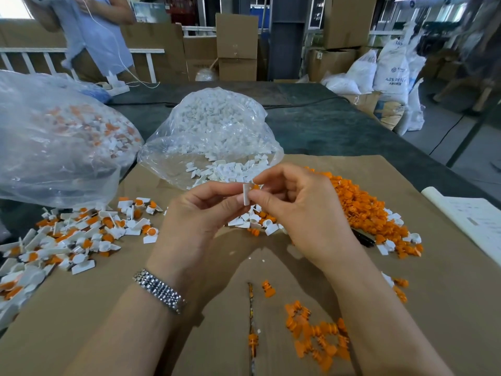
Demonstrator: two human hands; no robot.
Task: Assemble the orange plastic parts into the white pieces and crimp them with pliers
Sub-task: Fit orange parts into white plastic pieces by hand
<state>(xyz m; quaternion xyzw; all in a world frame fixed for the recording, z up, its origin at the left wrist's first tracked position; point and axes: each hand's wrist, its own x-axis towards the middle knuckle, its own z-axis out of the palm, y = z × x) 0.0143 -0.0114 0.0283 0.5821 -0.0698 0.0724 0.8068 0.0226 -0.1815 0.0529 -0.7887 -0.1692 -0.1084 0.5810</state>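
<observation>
The white piece (246,194) stands upright between your two hands, above the brown cardboard sheet (108,321). Your left hand (195,213) pinches it between curled thumb and fingers; your right hand (295,210) pinches it from the opposite side, with an orange part (255,186) at its fingertips against the piece. Two clear bags lie beyond the piece: one of white pieces (214,131), one of mixed parts (54,137). The loose orange pile (363,213) lies right of the piece; the assembled pile (76,234) left. Their counts cannot be told.
</observation>
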